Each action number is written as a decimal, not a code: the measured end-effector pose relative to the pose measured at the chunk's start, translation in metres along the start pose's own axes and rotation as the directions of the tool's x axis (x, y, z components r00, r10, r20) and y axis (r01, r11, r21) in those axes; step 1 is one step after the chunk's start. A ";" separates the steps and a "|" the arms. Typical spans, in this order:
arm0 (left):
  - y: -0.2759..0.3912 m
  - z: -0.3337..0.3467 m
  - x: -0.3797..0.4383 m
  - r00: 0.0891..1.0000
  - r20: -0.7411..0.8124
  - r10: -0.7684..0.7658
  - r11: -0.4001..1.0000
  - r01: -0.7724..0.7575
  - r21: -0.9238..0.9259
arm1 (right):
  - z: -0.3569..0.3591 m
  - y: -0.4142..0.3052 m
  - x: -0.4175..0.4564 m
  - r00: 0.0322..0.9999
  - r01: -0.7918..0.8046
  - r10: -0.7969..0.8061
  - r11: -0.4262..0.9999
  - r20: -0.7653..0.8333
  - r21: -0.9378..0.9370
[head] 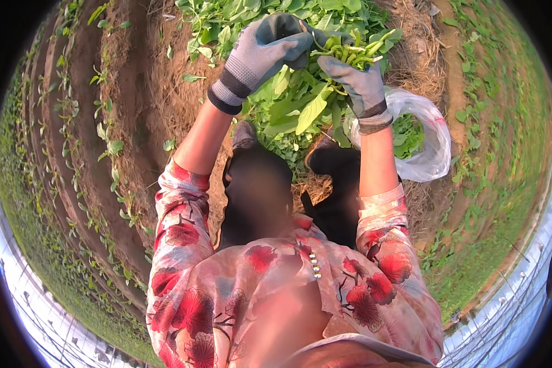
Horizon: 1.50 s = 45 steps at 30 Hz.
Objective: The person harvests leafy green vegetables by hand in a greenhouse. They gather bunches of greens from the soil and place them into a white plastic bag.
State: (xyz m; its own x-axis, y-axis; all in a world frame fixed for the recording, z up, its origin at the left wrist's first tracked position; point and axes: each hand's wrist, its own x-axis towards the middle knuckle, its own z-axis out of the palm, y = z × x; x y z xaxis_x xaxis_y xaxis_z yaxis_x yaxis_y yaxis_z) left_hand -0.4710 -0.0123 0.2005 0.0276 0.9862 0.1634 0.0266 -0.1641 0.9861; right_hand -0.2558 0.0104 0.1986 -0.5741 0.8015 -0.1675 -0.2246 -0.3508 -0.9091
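My right hand [356, 85], in a grey knit glove with dark coated fingers, grips a bunch of leafy greens. The cut ends of its pale green stems [352, 53] point up and away from me, while broad leaves [313, 110] hang below toward my feet. My left hand [276, 48], gloved alike, is bent with its fingertips right at the stems' left side. A thin curved strand shows by those fingertips; whether they pinch it is unclear. Beyond and beneath both hands lies a heap of loose greens [216, 20] on the soil.
An open clear plastic bag [434, 158] with greens [407, 135] inside stands beside my right forearm. My shoes [244, 133] are close below the bunch. Rows of young plants [112, 147] run along the left, with more planted rows [476, 138] at right. Dry straw [418, 60] covers soil nearby.
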 end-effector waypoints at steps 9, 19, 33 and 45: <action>0.048 0.037 0.039 0.934 0.354 -0.041 0.858 0.214 -0.466 | -0.141 0.026 -0.013 0.957 -0.168 0.221 0.949 -0.187 0.267; -0.232 -0.088 -0.076 0.529 -0.372 -0.763 0.431 0.844 0.319 | -0.098 -0.019 -0.029 0.724 -0.126 -0.278 0.847 -0.631 -0.517; -0.270 0.037 -0.101 0.591 -0.285 -0.755 0.131 0.561 0.817 | -0.061 -0.026 -0.048 0.745 0.093 -0.434 0.820 -0.507 -0.565; -0.191 -0.036 -0.104 0.780 -0.148 -0.607 0.560 0.289 -0.776 | -0.063 -0.029 -0.046 0.928 0.169 -0.156 0.986 -0.338 0.007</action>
State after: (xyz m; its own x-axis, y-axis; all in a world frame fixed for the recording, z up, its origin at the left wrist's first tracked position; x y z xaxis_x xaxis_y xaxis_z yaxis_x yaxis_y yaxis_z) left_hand -0.5151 -0.0828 -0.0038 -0.1424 0.8727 -0.4669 -0.7526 0.2109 0.6237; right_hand -0.1736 0.0141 0.2089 -0.2316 0.9624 -0.1421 -0.3236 -0.2140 -0.9217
